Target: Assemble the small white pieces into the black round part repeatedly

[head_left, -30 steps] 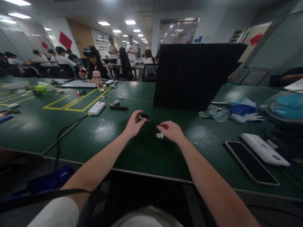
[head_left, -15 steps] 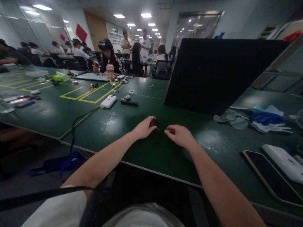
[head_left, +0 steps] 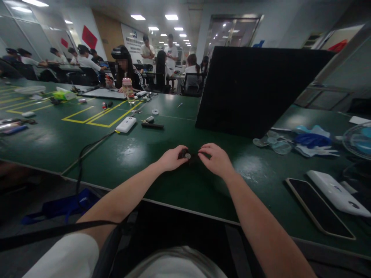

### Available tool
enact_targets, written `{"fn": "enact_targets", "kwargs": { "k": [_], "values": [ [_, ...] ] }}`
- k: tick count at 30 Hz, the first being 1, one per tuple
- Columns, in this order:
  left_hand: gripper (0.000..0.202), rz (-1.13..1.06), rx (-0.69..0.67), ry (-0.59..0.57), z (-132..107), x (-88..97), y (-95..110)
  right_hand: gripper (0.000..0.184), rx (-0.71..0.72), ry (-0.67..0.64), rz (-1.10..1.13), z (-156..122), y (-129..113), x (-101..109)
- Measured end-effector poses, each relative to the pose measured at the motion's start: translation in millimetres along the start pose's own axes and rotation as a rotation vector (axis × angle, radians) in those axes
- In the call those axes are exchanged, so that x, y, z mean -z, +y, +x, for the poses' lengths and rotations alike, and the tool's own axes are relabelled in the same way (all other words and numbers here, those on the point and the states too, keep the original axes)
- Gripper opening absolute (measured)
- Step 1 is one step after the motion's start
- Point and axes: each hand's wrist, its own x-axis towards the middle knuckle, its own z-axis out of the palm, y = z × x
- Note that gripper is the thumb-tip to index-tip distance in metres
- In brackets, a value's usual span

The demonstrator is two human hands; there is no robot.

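Shows close handwork above a green table (head_left: 176, 187), between arms reaching in from the near edge. Holds a small dark case (head_left: 182, 154) in the left hand (head_left: 170, 159), gripped between thumb and fingers, near the middle of the view. Displays a pale disc (head_left: 188, 156) at the right end of the case, close by the left thumb; cannot tell whether seated or loose. Places the right hand (head_left: 216, 159) just beside, apart from the disc, with thumb and fingertips in a narrow curl; cannot tell whether empty or pinching a tiny piece. Suggests, by judgement, work partway along: with case in hand and disc at the case, but with fixing unconfirmed and case not yet released. Includes, beyond, a black bar (head_left: 152, 126) and black panel (head_left: 255, 90).
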Motion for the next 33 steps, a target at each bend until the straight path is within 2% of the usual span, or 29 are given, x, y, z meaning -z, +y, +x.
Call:
{"fn": "enact_targets", "kwargs": {
  "k": [3,5,7,9,11,13,15,17,19,22,24,26,28,30,33],
  "values": [
    [0.053,-0.007,0.021,-0.003,0.3,1.4,-2.0,0.034,-0.207,-0.023,-0.14,-5.7,28.0,32.2],
    [0.053,-0.003,0.024,0.002,0.5,2.3,-3.5,0.049,-0.371,-0.161,-0.179,-15.0,47.9,51.9],
    [0.053,0.006,0.024,0.011,0.7,3.0,-4.3,0.065,-0.407,-0.325,-0.118,-28.5,65.1,64.3],
    [0.053,0.012,0.024,0.012,1.2,3.6,-3.9,0.071,-0.377,-0.393,-0.049,-43.4,77.8,67.4],
    [0.052,0.015,0.028,0.003,1.9,4.5,-2.4,0.064,-0.377,-0.429,-0.044,-55.5,85.8,62.6],
    [0.052,0.01,0.036,-0.014,2.3,5.5,-0.3,0.044,-0.392,-0.431,-0.103,-61.6,88.2,54.2],
    [0.052,-0.002,0.046,-0.026,2.0,6.8,1.5,0.027,-0.369,-0.408,-0.15,-60.5,83.2,47.3],
    [0.052,-0.012,0.052,-0.031,1.3,7.7,2.5,0.019,-0.33,-0.349,-0.159,-53.3,69.2,44.2],
    [0.052,-0.003,0.051,-0.021,0.8,7.8,2.6,0.023,-0.28,-0.249,-0.096,-41.2,47.2,43.5],
    [0.051,0.052,0.051,0.027,1.5,6.5,1.4,0.037,-0.119,-0.081,0.138,-16.4,11.2,38.5],
    [0.051,0.096,0.063,0.062,2.7,5.7,0.1,0.032,-0.052,-0.006,0.21,2.6,-6.2,27.7],
    [0.052,0.127,0.076,0.074,3.5,5.8,-1.2,0.024,-0.047,0.063,0.279,19.3,-15.3,10.6],
    [0.053,0.143,0.082,0.07,3.6,6.7,-2.3,0.025,-0.135,0.113,0.415,29.5,-18.2,-9.4],
    [0.053,0.143,0.072,0.057,3.1,7.6,-2.8,0.028,-0.211,0.122,0.499,31.2,-17.9,-27.5],
    [0.051,0.14,0.039,0.05,2.7,6.9,-1.9,0.027,-0.234,0.096,0.5,23.4,-16.0,-43.0]
  ]
}}
